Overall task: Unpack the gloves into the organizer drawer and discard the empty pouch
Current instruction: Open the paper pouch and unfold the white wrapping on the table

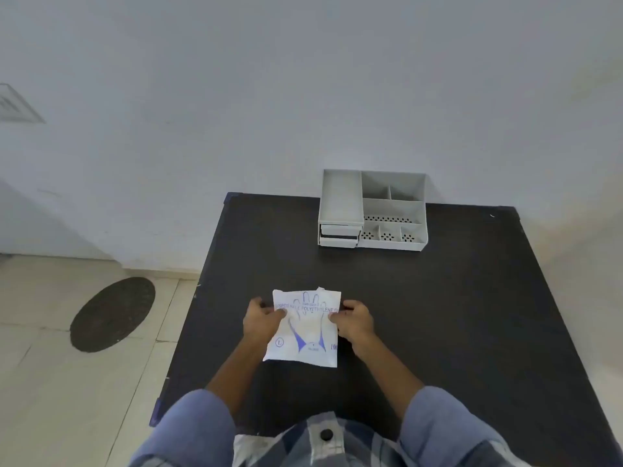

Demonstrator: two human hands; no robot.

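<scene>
A white glove pouch point(305, 332) with a blue hand drawing and blue lettering is held over the black table point(438, 315) near its front middle. My left hand point(261, 318) pinches the pouch's left edge near the top. My right hand point(354, 320) pinches its right edge at the same height. A bit of plastic pokes out of the pouch's top edge. The grey organizer point(372, 210) stands at the table's back edge against the wall, with two small drawers point(338, 234) stacked at its front left; the upper drawer looks slightly pulled out.
The organizer's right half has several open compartments, some with perforated floors. A dark oval mat point(113, 313) lies on the tiled floor left of the table. The wall runs right behind the table.
</scene>
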